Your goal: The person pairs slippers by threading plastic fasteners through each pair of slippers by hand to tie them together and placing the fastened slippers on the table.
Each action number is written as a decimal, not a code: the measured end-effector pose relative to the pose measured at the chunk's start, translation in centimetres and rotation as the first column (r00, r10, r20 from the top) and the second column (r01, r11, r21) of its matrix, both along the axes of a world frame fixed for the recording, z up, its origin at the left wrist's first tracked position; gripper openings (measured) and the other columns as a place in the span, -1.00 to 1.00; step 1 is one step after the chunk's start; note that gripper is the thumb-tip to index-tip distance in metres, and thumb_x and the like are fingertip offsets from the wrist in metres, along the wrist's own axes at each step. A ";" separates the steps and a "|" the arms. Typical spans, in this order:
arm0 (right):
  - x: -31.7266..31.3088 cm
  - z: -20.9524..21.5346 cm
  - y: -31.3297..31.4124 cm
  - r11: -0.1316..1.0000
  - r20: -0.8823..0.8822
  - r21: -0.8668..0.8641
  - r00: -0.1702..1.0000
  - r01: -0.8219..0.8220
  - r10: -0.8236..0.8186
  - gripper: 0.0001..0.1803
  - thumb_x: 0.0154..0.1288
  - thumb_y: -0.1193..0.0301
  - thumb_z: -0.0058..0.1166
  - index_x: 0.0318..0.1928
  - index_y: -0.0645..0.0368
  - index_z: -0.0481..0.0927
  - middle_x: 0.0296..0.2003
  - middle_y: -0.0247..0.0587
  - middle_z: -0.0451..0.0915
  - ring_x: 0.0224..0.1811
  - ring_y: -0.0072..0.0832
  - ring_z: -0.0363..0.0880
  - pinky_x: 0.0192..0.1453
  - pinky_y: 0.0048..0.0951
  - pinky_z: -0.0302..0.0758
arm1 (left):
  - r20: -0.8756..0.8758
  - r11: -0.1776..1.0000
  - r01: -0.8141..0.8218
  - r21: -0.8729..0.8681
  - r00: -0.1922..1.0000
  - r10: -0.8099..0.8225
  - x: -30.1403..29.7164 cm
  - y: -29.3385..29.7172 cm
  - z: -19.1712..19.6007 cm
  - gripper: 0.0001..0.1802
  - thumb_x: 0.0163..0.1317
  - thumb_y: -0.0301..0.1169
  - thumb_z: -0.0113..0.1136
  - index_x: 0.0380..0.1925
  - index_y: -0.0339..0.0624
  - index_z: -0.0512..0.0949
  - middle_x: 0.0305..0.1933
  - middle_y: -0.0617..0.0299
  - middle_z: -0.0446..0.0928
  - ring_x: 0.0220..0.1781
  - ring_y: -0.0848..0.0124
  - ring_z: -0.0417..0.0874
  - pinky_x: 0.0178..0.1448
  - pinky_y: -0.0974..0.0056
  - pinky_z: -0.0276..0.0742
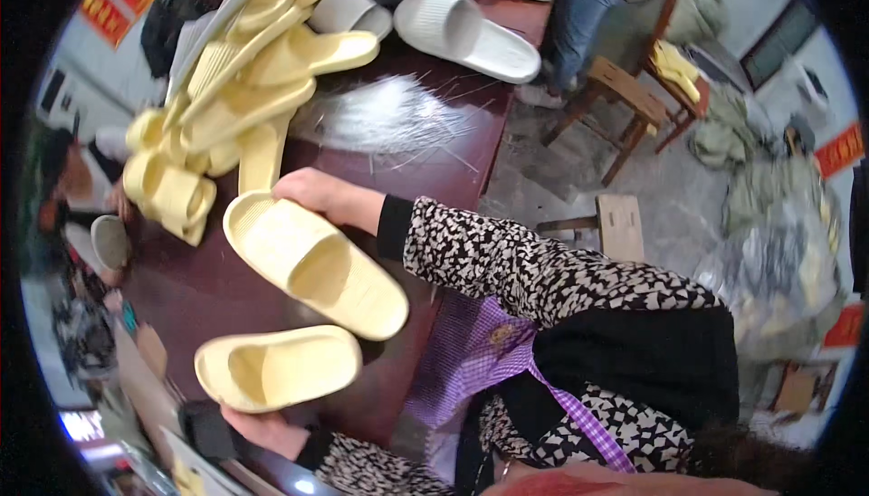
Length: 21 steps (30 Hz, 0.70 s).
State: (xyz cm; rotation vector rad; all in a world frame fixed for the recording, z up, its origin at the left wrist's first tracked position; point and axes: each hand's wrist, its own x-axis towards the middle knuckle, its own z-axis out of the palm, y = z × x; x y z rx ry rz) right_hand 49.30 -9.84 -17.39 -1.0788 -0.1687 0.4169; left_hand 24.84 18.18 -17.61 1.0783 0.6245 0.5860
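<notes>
My right hand (317, 195) closes on the toe end of a pale yellow slide slipper (362, 295), held at a slant over the dark red table (167, 301). Its ribbed strap lies toward my fingers and its heel points away to the lower right. Lower down, my left hand (264, 430) grips a second pale yellow slipper (308, 365) by its near edge, partly hidden beneath it. This slipper's foot opening shows at its middle. The two slippers are close together but apart. Both my sleeves are black-and-white patterned.
A heap of yellow slippers (249, 107) lies at the upper left. Beside it are a loose bundle of thin white strands (389, 116) and a white slipper (466, 36). Wooden stools (620, 229) stand right of the table. Another person, at left, has a grey slipper (110, 243).
</notes>
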 end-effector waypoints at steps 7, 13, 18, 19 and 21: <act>-1.9 1.4 0.4 0.902 -0.118 -0.247 0.935 -0.353 0.334 -0.76 0.23 0.32 0.05 -0.26 0.24 0.65 -0.40 -0.28 0.61 -0.41 -0.57 0.54 -0.28 -0.43 0.51 | -0.046 0.938 0.251 -0.241 0.962 -0.269 2.0 -2.3 1.2 -0.56 0.35 -0.23 -0.05 0.08 -0.33 0.42 0.05 0.09 0.53 0.06 0.31 0.56 0.14 0.24 0.46; -2.6 -0.6 1.6 0.932 0.248 -0.357 0.956 -0.060 0.156 -0.72 0.27 0.31 0.05 -0.18 0.28 0.61 -0.41 -0.31 0.61 -0.35 -0.55 0.55 -0.24 -0.46 0.50 | -0.081 0.984 0.113 0.138 0.991 -0.103 2.3 -2.4 -0.8 -0.61 0.37 -0.31 0.01 0.06 -0.38 0.43 -0.02 0.16 0.53 -0.05 0.41 0.55 0.06 0.33 0.44; -1.7 -1.4 0.9 0.840 0.663 -0.369 0.746 0.398 -0.062 -0.74 0.20 0.36 0.14 -0.20 0.30 0.60 -0.42 -0.18 0.63 -0.35 -0.45 0.58 -0.22 -0.43 0.50 | -0.109 0.829 -0.069 0.554 0.982 0.154 3.0 -4.7 0.1 -0.63 0.37 -0.32 0.03 0.05 -0.37 0.44 -0.04 0.18 0.52 -0.07 0.47 0.52 0.00 0.41 0.41; -1.4 -1.0 0.5 0.845 0.659 -0.367 0.750 0.389 -0.059 -0.74 0.20 0.36 0.14 -0.20 0.30 0.60 -0.42 -0.18 0.63 -0.35 -0.45 0.58 -0.22 -0.43 0.50 | -0.113 0.826 -0.073 0.559 0.980 0.163 2.9 -4.6 -0.1 -0.63 0.37 -0.32 0.03 0.05 -0.37 0.44 -0.04 0.18 0.52 -0.07 0.47 0.52 0.00 0.41 0.41; -0.6 -0.1 -1.1 0.721 0.864 -0.332 0.504 0.608 -0.027 -0.75 0.09 0.39 0.21 -0.24 0.28 0.61 -0.42 -0.08 0.62 -0.40 -0.32 0.58 -0.25 -0.36 0.50 | -0.083 0.812 -0.057 0.582 0.988 0.129 3.0 -4.2 -1.0 -0.64 0.35 -0.33 0.05 0.05 -0.33 0.46 -0.04 0.20 0.53 -0.04 0.46 0.50 0.02 0.39 0.40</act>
